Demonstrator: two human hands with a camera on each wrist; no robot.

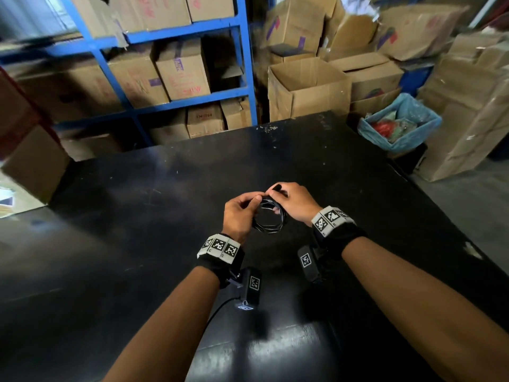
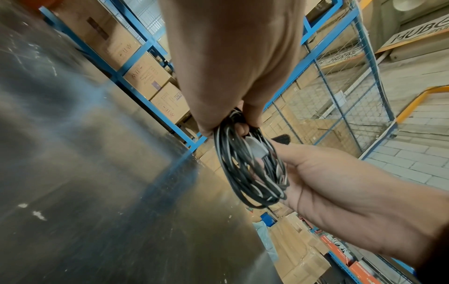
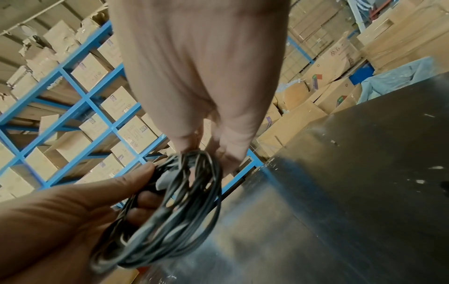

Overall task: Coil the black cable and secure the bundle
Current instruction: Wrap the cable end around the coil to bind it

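Observation:
The black cable (image 1: 268,220) is wound into a small coil of several loops and is held just above the black table (image 1: 137,216). My left hand (image 1: 254,202) grips the coil's left side, with thumb and fingers curled round the strands (image 2: 245,173). My right hand (image 1: 275,193) pinches the top of the coil (image 3: 175,211) from the right. A short black strap end (image 1: 278,186) sticks up at its fingertips. A pale grey connector (image 2: 255,149) lies among the loops. The palms hide part of the coil.
Blue shelving (image 1: 242,51) full of cardboard boxes stands behind the table. An open carton (image 1: 308,89) and a bin with a blue liner (image 1: 399,125) sit at the back right. More boxes are stacked at the far right and left.

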